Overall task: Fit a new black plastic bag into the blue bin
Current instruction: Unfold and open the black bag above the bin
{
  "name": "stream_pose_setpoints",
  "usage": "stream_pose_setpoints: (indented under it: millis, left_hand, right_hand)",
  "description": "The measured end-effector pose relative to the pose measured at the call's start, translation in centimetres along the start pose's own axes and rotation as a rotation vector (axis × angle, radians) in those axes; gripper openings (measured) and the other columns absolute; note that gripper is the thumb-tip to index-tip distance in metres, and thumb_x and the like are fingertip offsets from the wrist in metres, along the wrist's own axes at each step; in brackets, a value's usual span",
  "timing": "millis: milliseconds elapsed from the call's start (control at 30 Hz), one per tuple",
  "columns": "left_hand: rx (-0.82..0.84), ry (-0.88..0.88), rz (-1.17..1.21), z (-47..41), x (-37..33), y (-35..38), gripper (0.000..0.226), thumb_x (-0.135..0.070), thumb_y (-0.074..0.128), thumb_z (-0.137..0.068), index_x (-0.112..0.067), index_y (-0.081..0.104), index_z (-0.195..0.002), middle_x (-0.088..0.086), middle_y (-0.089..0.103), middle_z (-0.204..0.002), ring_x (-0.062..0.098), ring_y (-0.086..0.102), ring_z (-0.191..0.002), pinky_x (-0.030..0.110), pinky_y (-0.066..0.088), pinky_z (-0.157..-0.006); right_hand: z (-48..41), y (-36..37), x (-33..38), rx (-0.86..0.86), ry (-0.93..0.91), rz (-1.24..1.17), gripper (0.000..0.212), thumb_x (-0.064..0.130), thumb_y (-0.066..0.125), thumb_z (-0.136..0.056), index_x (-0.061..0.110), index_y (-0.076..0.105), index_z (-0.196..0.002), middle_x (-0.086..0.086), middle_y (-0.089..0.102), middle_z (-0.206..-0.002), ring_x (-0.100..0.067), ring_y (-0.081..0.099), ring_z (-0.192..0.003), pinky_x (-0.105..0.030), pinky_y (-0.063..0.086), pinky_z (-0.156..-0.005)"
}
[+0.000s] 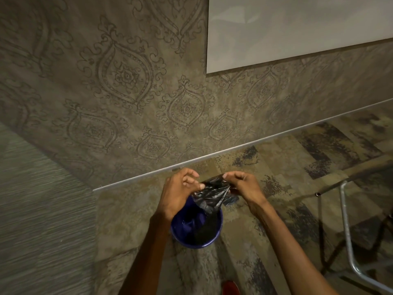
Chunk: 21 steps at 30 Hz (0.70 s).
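In the head view, we look down at the patterned carpet [276, 158] near the wall [106, 81]. The blue bin [182, 235] stands on the floor just below our hands. The black plastic bag [212, 194] is still bunched and narrow; its top is between our hands and its lower part hangs down into the mouth of the bin.

Our left hand [178, 192] pinches one side of the bag top with thumb and fingers closed on the plastic. Our right hand [240, 186] pinches the other side in the same way. Both hands are close together, so the bag mouth is hardly open, and we judge that we are only starting to separate its layers.

What can go wrong from here? The film is thin and the two layers may stick together; if we pull at the same layer with both hands, the mouth does not open and the plastic may stretch or tear. If one pinch slips, the whole bag can fall into the bin and we must fish it out. The bin looks light, so a strong sideways pull when we stretch the bag over the rim may tip or move it. The metal frame [348, 231] at the right is near our right arm, and a wide elbow move could hit it.
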<state>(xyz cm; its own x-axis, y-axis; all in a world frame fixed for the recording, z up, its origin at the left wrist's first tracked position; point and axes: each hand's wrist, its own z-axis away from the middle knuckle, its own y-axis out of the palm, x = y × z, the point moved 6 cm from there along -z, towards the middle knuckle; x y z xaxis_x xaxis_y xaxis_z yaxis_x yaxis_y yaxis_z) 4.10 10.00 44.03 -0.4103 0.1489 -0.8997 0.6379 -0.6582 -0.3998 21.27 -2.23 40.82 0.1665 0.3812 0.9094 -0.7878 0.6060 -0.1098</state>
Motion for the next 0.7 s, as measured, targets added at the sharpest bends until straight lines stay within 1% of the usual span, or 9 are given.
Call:
stream_pose_setpoints:
  millis: [67, 167, 233, 333, 400, 467, 567, 633, 700]
  left_hand:
    - [0.147, 0.000, -0.024, 0.2, 0.6, 0.8, 0.035, -0.017, 0.086, -0.069, -0.026, 0.069, -0.098, -0.005, 0.072, -0.084, 0.003, 0.065, -0.068, 0.017, 0.051, -0.065]
    - [0.200, 0.001, -0.179, 0.4, 1.6, 1.5, 0.037, -0.011, 0.086, -0.066, -0.022, 0.073, -0.098, -0.003, 0.074, -0.084, 0.003, 0.061, -0.062, 0.015, 0.049, -0.062]
    - [0.156, -0.006, -0.252, 0.1, 2.4, 1.3, 0.032, -0.009, 0.085, -0.068, -0.019, 0.076, -0.096, -0.002, 0.075, -0.084, 0.002, 0.062, -0.063, 0.011, 0.048, -0.063]
    - [0.070, -0.053, -0.319, -0.6, 3.5, 0.7, 0.021, -0.016, 0.079, -0.075, -0.022, 0.077, -0.095, -0.006, 0.075, -0.088, 0.008, 0.068, -0.080, 0.022, 0.052, -0.075]
    - [-0.062, -0.078, -0.379, -0.8, 3.9, -0.4, 0.015, -0.018, 0.073, -0.082, -0.023, 0.076, -0.096, -0.007, 0.075, -0.090, 0.011, 0.068, -0.086, 0.025, 0.049, -0.078]
    - [-0.223, -0.057, -0.383, -1.0, 4.0, -1.8, 0.020, -0.012, 0.068, -0.085, -0.026, 0.076, -0.097, -0.006, 0.075, -0.091, 0.014, 0.069, -0.085, 0.029, 0.054, -0.079]
    - [-0.387, -0.052, -0.254, -1.1, 4.5, -3.3, 0.037, 0.002, 0.063, -0.085, -0.030, 0.076, -0.097, -0.006, 0.076, -0.099, 0.010, 0.071, -0.080, 0.033, 0.058, -0.080]
    - [-0.457, -0.104, 0.001, -1.1, 5.1, -3.4, 0.038, 0.003, 0.061, -0.088, -0.031, 0.076, -0.099, -0.004, 0.076, -0.102, 0.003, 0.072, -0.075, 0.030, 0.060, -0.076]
    - [-0.502, -0.143, 0.302, -0.7, 5.7, -2.7, 0.036, 0.005, 0.059, -0.090, -0.024, 0.075, -0.104, -0.003, 0.075, -0.103, 0.000, 0.072, -0.079, 0.027, 0.059, -0.076]
  right_hand:
    - [-0.1, 0.0, -0.8, -0.083, 0.068, -0.165, 0.013, 0.012, 0.059, -0.096, 0.008, 0.072, -0.094, -0.007, 0.073, -0.086, -0.018, 0.065, -0.076, -0.028, 0.055, -0.065]
    - [0.0, 1.1, -1.5, -0.103, 0.176, -0.280, 0.017, 0.009, 0.052, -0.098, 0.014, 0.067, -0.091, -0.002, 0.069, -0.079, -0.013, 0.063, -0.071, -0.023, 0.052, -0.056]
    - [-0.3, 1.8, -2.2, -0.129, 0.250, -0.320, 0.018, 0.009, 0.050, -0.098, 0.014, 0.065, -0.090, -0.004, 0.067, -0.081, -0.016, 0.060, -0.074, -0.027, 0.051, -0.062]
    - [-0.6, 3.3, -2.9, -0.103, 0.329, -0.368, 0.016, 0.011, 0.051, -0.095, 0.009, 0.067, -0.096, -0.007, 0.066, -0.083, -0.019, 0.059, -0.076, -0.032, 0.049, -0.069]
    - [-0.6, 4.0, -2.9, -0.048, 0.320, -0.361, 0.018, 0.013, 0.050, -0.097, 0.007, 0.066, -0.100, -0.008, 0.067, -0.083, -0.018, 0.061, -0.073, -0.029, 0.051, -0.065]
    - [-0.6, 4.4, -2.6, 0.016, 0.253, -0.275, 0.016, 0.016, 0.053, -0.098, 0.006, 0.066, -0.101, -0.007, 0.068, -0.081, -0.016, 0.063, -0.069, -0.026, 0.052, -0.059]
    - [-0.5, 4.9, -2.5, 0.156, 0.115, -0.098, 0.019, 0.022, 0.067, -0.092, 0.006, 0.068, -0.103, -0.011, 0.076, -0.088, -0.019, 0.073, -0.071, -0.022, 0.054, -0.058]
    - [-0.4, 5.3, -2.7, 0.207, 0.079, -0.019, 0.026, 0.024, 0.072, -0.088, 0.007, 0.070, -0.108, -0.010, 0.078, -0.089, -0.020, 0.075, -0.076, -0.021, 0.055, -0.061]
    - [-0.6, 5.3, -2.7, 0.143, 0.039, 0.009, 0.023, 0.022, 0.071, -0.089, 0.007, 0.072, -0.106, -0.008, 0.078, -0.085, -0.019, 0.075, -0.074, -0.020, 0.055, -0.060]
